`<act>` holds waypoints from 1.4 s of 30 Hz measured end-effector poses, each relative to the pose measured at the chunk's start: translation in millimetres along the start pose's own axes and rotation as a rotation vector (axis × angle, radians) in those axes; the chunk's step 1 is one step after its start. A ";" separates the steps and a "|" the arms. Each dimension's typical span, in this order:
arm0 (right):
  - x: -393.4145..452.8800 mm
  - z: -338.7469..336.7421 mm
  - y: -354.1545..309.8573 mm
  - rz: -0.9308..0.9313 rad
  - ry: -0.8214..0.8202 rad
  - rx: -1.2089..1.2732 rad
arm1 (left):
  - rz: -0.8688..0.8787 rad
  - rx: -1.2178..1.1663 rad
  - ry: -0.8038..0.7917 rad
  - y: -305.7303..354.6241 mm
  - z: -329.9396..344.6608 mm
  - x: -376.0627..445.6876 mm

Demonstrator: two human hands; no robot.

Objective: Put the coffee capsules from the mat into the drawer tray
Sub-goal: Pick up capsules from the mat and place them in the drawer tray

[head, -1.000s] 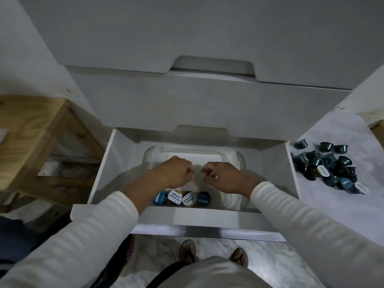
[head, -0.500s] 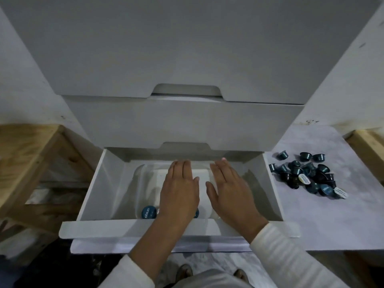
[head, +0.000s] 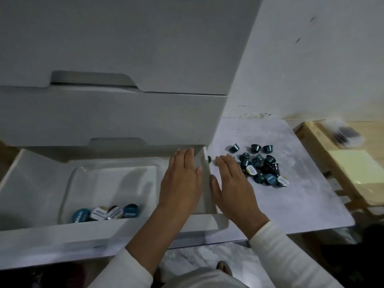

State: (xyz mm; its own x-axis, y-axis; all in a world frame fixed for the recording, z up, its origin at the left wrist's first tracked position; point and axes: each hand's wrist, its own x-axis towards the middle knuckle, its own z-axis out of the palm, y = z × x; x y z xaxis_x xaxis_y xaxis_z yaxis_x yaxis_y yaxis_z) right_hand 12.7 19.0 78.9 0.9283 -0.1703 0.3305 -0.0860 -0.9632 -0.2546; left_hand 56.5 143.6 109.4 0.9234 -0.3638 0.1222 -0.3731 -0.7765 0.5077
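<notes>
A pile of several dark teal coffee capsules lies on the pale grey mat, right of the open white drawer. Inside the drawer sits a clear plastic tray with several capsules lined along its near edge. My left hand hovers flat and empty over the drawer's right end, fingers apart. My right hand is flat and empty over the mat, just past the drawer's side wall, its fingertips close to the pile.
Closed white drawer fronts rise above the open drawer. A wooden stand with a plastic bag on it borders the mat on the right. My feet show on the marble floor below.
Both hands opened from fists, left the tray and swung right; the right hand crossed the drawer wall onto the mat. The view turned right toward the capsule pile.
</notes>
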 end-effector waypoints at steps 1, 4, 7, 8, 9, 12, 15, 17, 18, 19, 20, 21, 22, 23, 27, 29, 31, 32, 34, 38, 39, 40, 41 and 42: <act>-2.2 -3.7 14.0 -0.001 0.000 -0.004 | -0.003 -0.013 0.001 13.5 7.7 1.8; -8.8 -14.7 60.1 -0.013 -0.019 -0.019 | 0.003 -0.058 0.021 53.8 35.6 6.1; -15.6 -23.3 107.9 -0.020 -0.047 0.000 | 0.020 -0.083 0.058 92.3 68.0 7.3; -17.9 -25.7 123.4 -0.017 -0.059 0.009 | 0.010 -0.100 0.051 104.2 78.8 7.7; -20.3 -27.5 138.5 -0.015 -0.071 0.015 | -0.003 -0.117 0.030 115.4 89.5 8.1; -27.3 -29.0 180.7 -0.011 -0.099 0.015 | -0.039 -0.118 -0.038 141.1 122.2 8.9; -33.1 -24.9 215.5 0.027 -0.119 0.031 | -0.061 -0.129 -0.141 154.3 156.1 10.1; -35.2 -19.7 234.1 0.055 -0.138 0.044 | -0.096 -0.160 -0.225 157.6 179.0 13.5; -35.5 -16.5 242.4 0.070 -0.151 0.049 | -0.118 -0.176 -0.262 158.7 189.6 16.6; -35.3 -13.3 249.9 0.091 -0.168 0.054 | -0.139 -0.194 -0.290 159.8 198.9 20.0; -34.5 -9.7 256.8 0.117 -0.190 0.061 | -0.157 -0.212 -0.306 160.8 207.0 23.5; -33.4 -5.8 263.4 0.150 -0.213 0.072 | -0.171 -0.232 -0.313 161.9 214.9 27.3; -31.6 -2.1 269.5 0.185 -0.231 0.089 | -0.185 -0.251 -0.315 163.4 221.4 31.2; -29.7 1.9 275.5 0.218 -0.247 0.110 | -0.199 -0.270 -0.313 165.2 227.2 34.8; -19.9 8.6 288.8 0.313 -0.278 0.261 | -0.247 -0.329 -0.280 170.4 244.9 46.5; -16.2 9.3 291.7 0.397 -0.282 0.365 | -0.272 -0.362 -0.259 171.2 251.4 50.5; -13.5 11.5 294.8 0.478 -0.275 0.427 | -0.303 -0.400 -0.230 170.9 256.1 53.9; -12.4 13.2 296.5 0.508 -0.278 0.444 | -0.317 -0.410 -0.218 170.3 257.7 55.3; -10.9 15.8 299.5 0.564 -0.290 0.485 | -0.329 -0.408 -0.193 168.8 259.9 57.6; -10.0 17.2 305.2 0.738 -0.254 0.683 | -0.395 -0.468 -0.159 168.4 258.2 60.6; -10.5 16.8 306.2 0.772 -0.244 0.718 | -0.419 -0.488 -0.155 168.6 257.4 60.5; -10.7 15.8 306.8 0.801 -0.234 0.755 | -0.438 -0.504 -0.150 168.6 256.7 60.3; -10.7 14.1 307.2 0.829 -0.226 0.788 | -0.445 -0.514 -0.145 168.2 256.1 60.0; -10.1 12.1 307.6 0.852 -0.219 0.825 | -0.443 -0.517 -0.141 168.3 255.2 59.7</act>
State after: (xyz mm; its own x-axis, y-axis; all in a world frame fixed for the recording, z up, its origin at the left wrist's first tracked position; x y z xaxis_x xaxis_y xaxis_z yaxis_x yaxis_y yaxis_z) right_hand -18.8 -273.0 -13.7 0.7344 -0.5709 -0.3671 -0.5180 -0.1218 -0.8467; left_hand 25.9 -140.1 -15.5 0.9454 -0.1593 -0.2844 0.1594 -0.5352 0.8296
